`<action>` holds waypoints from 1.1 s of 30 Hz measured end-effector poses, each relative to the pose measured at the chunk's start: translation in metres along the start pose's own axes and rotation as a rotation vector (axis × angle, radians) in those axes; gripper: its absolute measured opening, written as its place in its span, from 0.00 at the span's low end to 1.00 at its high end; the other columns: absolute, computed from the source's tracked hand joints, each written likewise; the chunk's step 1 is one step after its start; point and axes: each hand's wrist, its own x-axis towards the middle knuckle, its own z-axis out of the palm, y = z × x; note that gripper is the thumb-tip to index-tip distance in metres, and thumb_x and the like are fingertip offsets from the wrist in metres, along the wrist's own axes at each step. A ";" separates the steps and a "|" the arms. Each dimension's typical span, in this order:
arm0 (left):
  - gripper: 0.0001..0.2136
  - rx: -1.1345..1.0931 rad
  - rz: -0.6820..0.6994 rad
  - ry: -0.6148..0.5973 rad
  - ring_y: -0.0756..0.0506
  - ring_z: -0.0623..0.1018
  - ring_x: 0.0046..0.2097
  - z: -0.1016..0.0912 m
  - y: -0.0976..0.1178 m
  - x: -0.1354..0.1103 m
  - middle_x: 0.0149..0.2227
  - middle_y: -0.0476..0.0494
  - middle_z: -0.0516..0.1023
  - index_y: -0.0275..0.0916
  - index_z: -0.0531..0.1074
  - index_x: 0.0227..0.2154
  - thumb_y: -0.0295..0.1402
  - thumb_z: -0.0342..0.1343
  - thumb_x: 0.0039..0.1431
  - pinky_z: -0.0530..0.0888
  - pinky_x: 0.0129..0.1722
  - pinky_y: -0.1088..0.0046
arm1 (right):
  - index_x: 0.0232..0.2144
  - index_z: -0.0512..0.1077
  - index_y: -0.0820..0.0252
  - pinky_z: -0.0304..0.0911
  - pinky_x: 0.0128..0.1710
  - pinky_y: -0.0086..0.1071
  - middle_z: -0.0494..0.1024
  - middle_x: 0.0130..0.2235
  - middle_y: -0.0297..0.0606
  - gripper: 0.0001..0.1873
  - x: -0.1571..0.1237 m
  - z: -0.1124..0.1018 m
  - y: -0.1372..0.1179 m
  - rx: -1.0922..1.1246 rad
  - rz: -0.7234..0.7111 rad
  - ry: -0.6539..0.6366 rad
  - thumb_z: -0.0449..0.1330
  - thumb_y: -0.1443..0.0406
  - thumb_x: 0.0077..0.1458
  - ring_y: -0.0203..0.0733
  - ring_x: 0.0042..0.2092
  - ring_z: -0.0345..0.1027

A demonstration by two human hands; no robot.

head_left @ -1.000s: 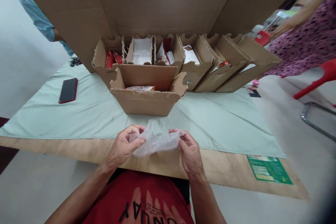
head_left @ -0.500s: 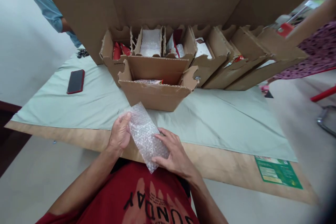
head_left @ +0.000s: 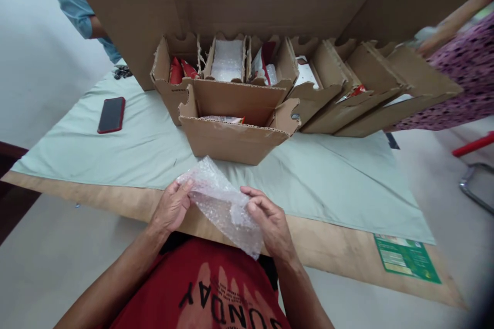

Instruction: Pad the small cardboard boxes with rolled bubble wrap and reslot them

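Observation:
A clear sheet of bubble wrap (head_left: 222, 200) is stretched between my two hands above the table's front edge. My left hand (head_left: 172, 206) pinches its upper left part between thumb and fingers. On the other side, my right hand (head_left: 270, 220) grips the right part, thumb on top. The sheet looks partly folded, with one corner hanging down toward my red shirt. Just beyond it stands an open cardboard box (head_left: 235, 143) with a printed packet (head_left: 224, 120) showing inside.
Behind the box, a row of cardboard bins (head_left: 316, 108) holds red packets (head_left: 181, 71), stacked bubble wrap (head_left: 227, 60) and other items. A phone (head_left: 110, 114) lies on the pale green cloth (head_left: 150, 149). A green printed sheet (head_left: 407, 258) lies at right. People stand on both sides.
The bubble wrap has gone from a flat, narrow piece to a wider, partly opened sheet. My right hand has shifted right and now pinches it; my left hand has moved slightly left.

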 end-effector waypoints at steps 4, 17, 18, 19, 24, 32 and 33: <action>0.31 0.099 0.064 -0.026 0.42 0.81 0.41 -0.012 -0.002 0.000 0.42 0.39 0.82 0.38 0.74 0.52 0.50 0.70 0.48 0.79 0.36 0.67 | 0.26 0.70 0.57 0.59 0.30 0.30 0.74 0.29 0.34 0.21 0.005 -0.011 -0.010 0.221 0.204 0.040 0.65 0.47 0.56 0.36 0.29 0.63; 0.22 0.828 0.119 -0.462 0.34 0.78 0.54 -0.009 0.040 0.018 0.50 0.38 0.82 0.44 0.81 0.46 0.35 0.70 0.44 0.74 0.52 0.61 | 0.24 0.73 0.58 0.65 0.35 0.33 0.80 0.37 0.39 0.20 0.011 -0.046 -0.029 0.069 0.160 -0.224 0.66 0.49 0.55 0.40 0.35 0.69; 0.15 0.845 0.105 -0.475 0.36 0.80 0.49 -0.007 0.037 0.016 0.45 0.40 0.83 0.44 0.82 0.41 0.36 0.68 0.46 0.75 0.48 0.64 | 0.24 0.73 0.57 0.65 0.33 0.32 0.80 0.35 0.37 0.20 0.011 -0.045 -0.027 0.114 0.192 -0.189 0.66 0.48 0.54 0.39 0.32 0.68; 0.10 0.842 0.102 -0.457 0.39 0.81 0.44 -0.005 0.034 0.014 0.39 0.42 0.84 0.43 0.82 0.35 0.37 0.66 0.49 0.75 0.43 0.66 | 0.26 0.74 0.57 0.65 0.31 0.32 0.80 0.33 0.37 0.21 0.011 -0.045 -0.024 0.175 0.226 -0.141 0.66 0.46 0.54 0.39 0.30 0.68; 0.09 0.739 0.165 -0.253 0.47 0.74 0.29 0.002 0.019 0.012 0.26 0.47 0.78 0.40 0.75 0.26 0.40 0.62 0.53 0.70 0.30 0.73 | 0.47 0.77 0.57 0.71 0.34 0.42 0.83 0.39 0.47 0.43 0.006 -0.056 -0.014 0.373 0.248 0.024 0.58 0.30 0.45 0.52 0.37 0.77; 0.16 1.151 0.385 -0.111 0.46 0.73 0.27 -0.003 -0.006 0.029 0.24 0.52 0.74 0.42 0.76 0.46 0.36 0.61 0.54 0.68 0.29 0.72 | 0.49 0.74 0.59 0.65 0.38 0.38 0.77 0.31 0.35 0.24 0.015 -0.055 0.017 -0.420 0.048 0.351 0.64 0.53 0.53 0.42 0.32 0.70; 0.19 1.252 0.445 -0.070 0.45 0.74 0.29 -0.005 -0.008 0.030 0.25 0.51 0.75 0.42 0.74 0.50 0.34 0.60 0.54 0.69 0.31 0.71 | 0.51 0.74 0.59 0.65 0.39 0.40 0.78 0.33 0.37 0.25 0.014 -0.056 0.021 -0.560 0.016 0.378 0.63 0.53 0.54 0.43 0.33 0.70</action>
